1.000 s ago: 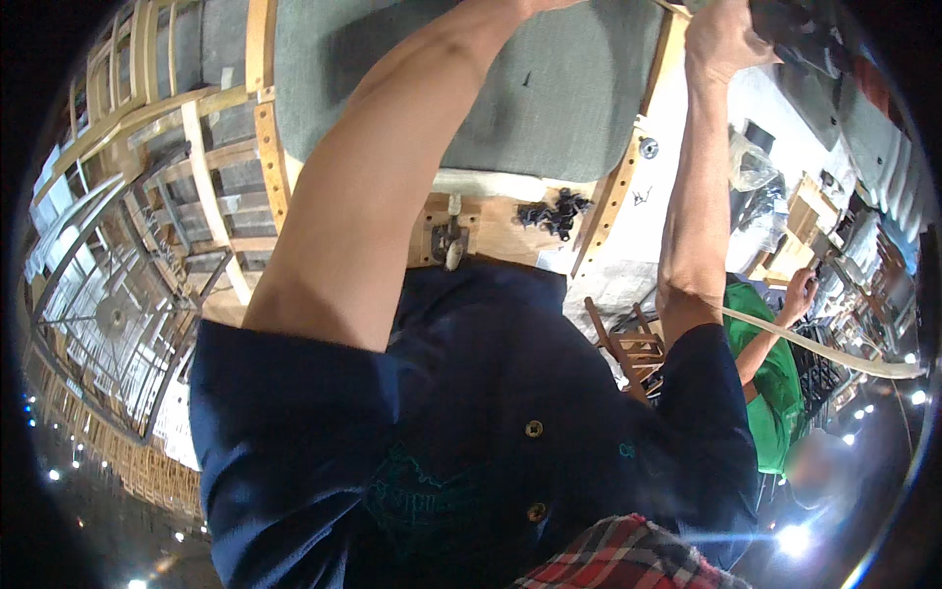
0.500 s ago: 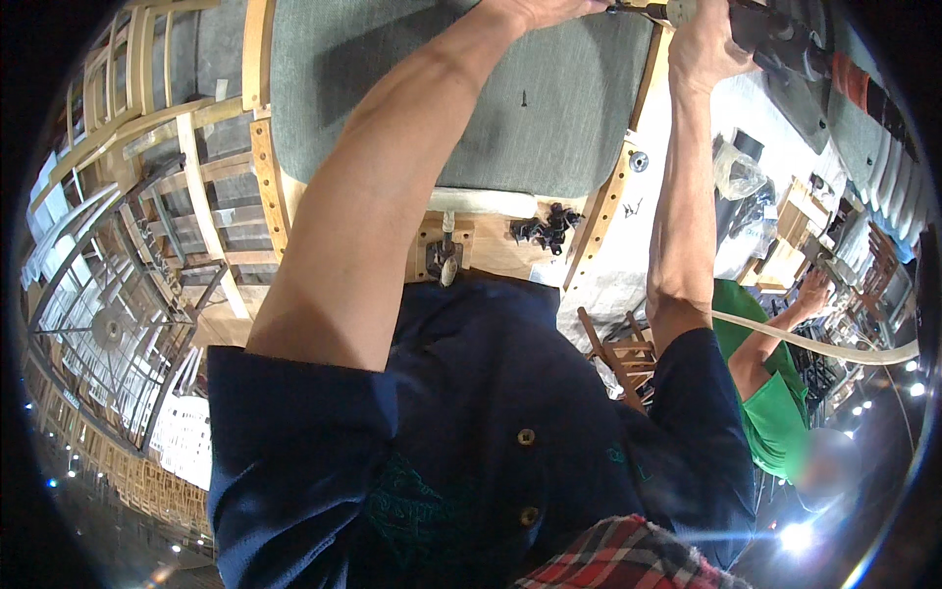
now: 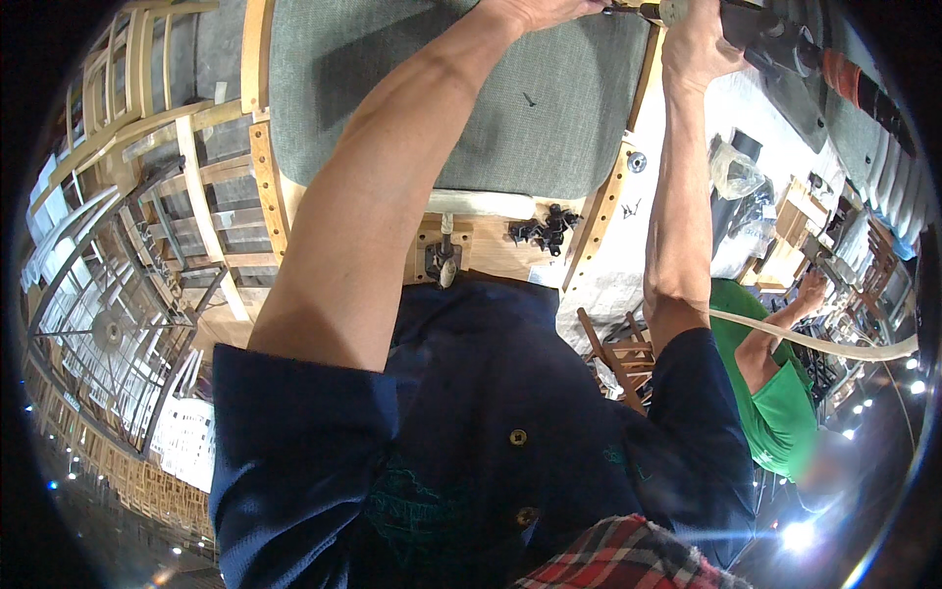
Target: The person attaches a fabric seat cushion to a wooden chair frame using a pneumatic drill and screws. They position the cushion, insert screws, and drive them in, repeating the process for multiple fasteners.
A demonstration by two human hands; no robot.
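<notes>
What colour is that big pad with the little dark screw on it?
Grey-green. The pad shows best in the head view.

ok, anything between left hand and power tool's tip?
Nothing visible: the left hand is close beside the tip of the power tool in the right hand. The top edge crops the left hand. The small dark screw lies on the grey-green pad, outside that gap.

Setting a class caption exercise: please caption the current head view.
Right hand gripping a dark, red-banded tool; left hand near its tip, over grey-green fabric panel.
</notes>
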